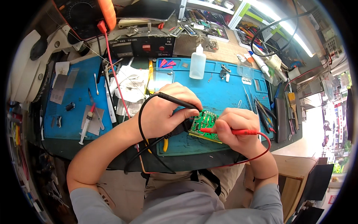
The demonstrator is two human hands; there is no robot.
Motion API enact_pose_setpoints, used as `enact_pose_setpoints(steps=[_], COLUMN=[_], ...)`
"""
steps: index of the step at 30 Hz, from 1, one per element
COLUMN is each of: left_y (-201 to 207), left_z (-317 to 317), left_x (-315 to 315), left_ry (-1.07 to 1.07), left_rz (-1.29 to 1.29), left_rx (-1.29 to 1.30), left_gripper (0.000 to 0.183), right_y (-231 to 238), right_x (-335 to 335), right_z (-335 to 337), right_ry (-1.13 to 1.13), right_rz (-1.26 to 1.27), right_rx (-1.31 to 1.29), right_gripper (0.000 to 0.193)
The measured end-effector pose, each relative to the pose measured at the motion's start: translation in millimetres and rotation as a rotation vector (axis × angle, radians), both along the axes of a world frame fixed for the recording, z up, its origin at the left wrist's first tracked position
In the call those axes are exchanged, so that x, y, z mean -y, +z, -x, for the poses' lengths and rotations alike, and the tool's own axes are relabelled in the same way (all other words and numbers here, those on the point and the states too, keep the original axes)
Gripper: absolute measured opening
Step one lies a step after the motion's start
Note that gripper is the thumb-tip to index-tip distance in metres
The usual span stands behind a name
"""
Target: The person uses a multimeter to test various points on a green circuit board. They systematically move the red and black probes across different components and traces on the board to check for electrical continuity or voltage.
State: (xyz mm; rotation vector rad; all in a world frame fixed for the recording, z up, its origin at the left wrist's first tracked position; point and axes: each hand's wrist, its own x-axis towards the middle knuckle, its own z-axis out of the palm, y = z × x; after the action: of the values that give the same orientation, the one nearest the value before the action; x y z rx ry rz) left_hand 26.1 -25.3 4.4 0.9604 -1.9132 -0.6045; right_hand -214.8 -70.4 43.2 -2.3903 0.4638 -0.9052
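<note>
Hands [201, 119], probes, green board [204, 125], white bottle [197, 62]

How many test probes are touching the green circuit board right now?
2. The black probe is in the left hand, reaching the green circuit board from its left; the red probe is in the right hand, its tip on the board's lower part.

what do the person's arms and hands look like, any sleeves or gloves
Both hands are bare: no gloves, rings or watch show on the left hand or the right hand. The forearms are bare too. Short grey sleeves end above the elbows.
</note>
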Motion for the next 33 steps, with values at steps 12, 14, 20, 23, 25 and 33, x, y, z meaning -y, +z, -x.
enact_pose_setpoints(steps=[12, 14, 20, 23, 25, 33], left_y=[3.0, 2.9, 3.0, 3.8, 4.2, 2.5], left_z=[-2.1, -1.3, -0.6, -0.7, -0.7, -1.1], left_x=[-1.1, -0.9, -0.2, -0.6, -0.9, -0.2], left_ry=[0.009, 0.010, 0.007, 0.011, 0.015, 0.012], left_rz=[-0.008, -0.013, -0.021, -0.022, -0.025, -0.021], left_rx=[0.021, 0.027, 0.022, 0.032, 0.037, 0.038], left_gripper=[0.014, 0.014, 0.014, 0.014, 0.014, 0.015], right_y=[-2.2, -2.2, -3.7, -3.2, -4.0, -3.5], right_x=[1.3, 0.7, 1.1, 1.4, 2.3, 3.3], right_z=[-3.0, -1.9, -0.9, -2.2, -1.3, 4.1], right_ry=[0.002, -0.002, 0.000, 0.004, -0.006, -0.012], right_rz=[0.032, 0.026, 0.036, 0.042, 0.025, -0.045], right_rx=[0.008, -0.003, 0.005, 0.036, 0.088, 0.128], right_gripper=[0.024, 0.026, 0.026, 0.027, 0.028, 0.026])
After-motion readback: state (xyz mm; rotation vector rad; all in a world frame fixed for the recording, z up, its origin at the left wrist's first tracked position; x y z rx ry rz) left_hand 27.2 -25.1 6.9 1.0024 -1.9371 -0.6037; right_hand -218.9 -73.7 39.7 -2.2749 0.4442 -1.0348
